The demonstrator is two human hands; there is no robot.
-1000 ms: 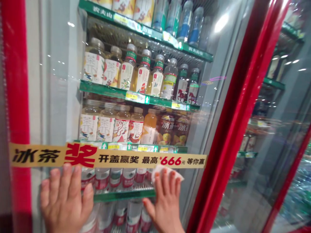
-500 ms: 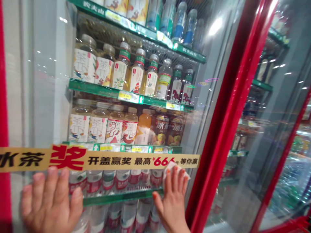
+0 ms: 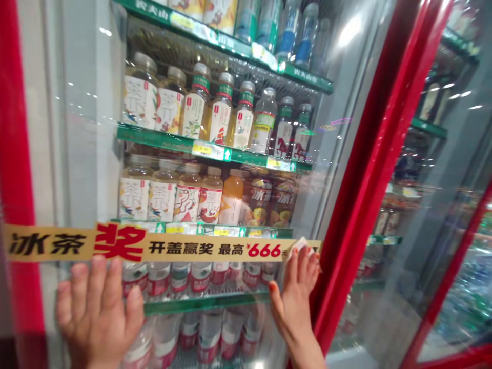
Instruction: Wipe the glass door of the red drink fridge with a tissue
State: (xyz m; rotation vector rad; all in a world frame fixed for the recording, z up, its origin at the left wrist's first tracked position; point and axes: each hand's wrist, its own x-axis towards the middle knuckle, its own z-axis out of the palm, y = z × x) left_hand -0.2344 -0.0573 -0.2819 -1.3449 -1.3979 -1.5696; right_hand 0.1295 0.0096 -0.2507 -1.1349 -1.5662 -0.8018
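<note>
My left hand [image 3: 98, 312] lies flat with its fingers stretched against the glass door [image 3: 82, 154], just under the beige promotional strip [image 3: 226, 248]. Nothing is in it. At the strip's right end, my right hand [image 3: 298, 297] presses a white tissue [image 3: 301, 243] to the glass beneath its fingers. Only the tissue's upper edge shows above the fingertips; the rest is covered by the hand. The strip carries black and red lettering, and its last characters are hidden by my right hand and the tissue.
Behind the glass, green-edged shelves [image 3: 169, 141] hold rows of bottled drinks [image 3: 140, 95]. A red door frame [image 3: 378, 148] rises just right of my right hand. Another red frame edge [image 3: 23, 169] stands at the left. A second glass-fronted cooler [image 3: 438, 215] is farther right.
My right hand and the tissue have moved right and up along the strip to its right end, uncovering the "666". My left hand stays on the glass; the whole view has shifted slightly.
</note>
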